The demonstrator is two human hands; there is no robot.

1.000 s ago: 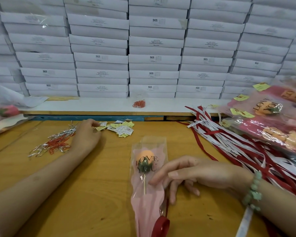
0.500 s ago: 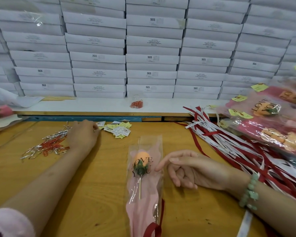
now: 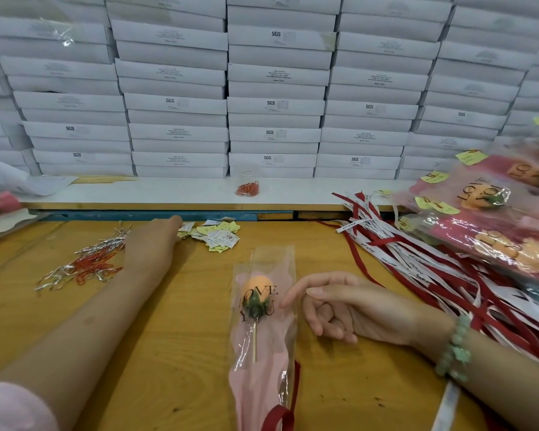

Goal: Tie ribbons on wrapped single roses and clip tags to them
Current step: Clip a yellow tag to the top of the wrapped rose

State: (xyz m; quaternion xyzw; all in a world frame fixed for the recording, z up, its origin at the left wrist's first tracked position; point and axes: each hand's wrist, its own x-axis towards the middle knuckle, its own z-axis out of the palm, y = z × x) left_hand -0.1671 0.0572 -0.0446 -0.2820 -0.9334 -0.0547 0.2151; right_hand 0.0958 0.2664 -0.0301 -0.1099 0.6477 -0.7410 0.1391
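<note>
Now: left hand point(image 3: 151, 241) reaches far across to the tags point(image 3: 218, 236), fingertips hidden, grip unclear. Wrapped rose point(image 3: 262, 318) lies mid-table, long axis running toward the person, red ribbon point(image 3: 280, 412) at its stem. Right hand point(image 3: 343, 306), loosely curled and empty, rests just beside it.

wrapped rose point(image 3: 263, 309) on table point(image 3: 175, 353), hands point(image 3: 349, 309) resting

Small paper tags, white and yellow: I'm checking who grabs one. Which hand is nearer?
Left. The left hand reaches the small paper tags; the right hand rests well short.
</note>
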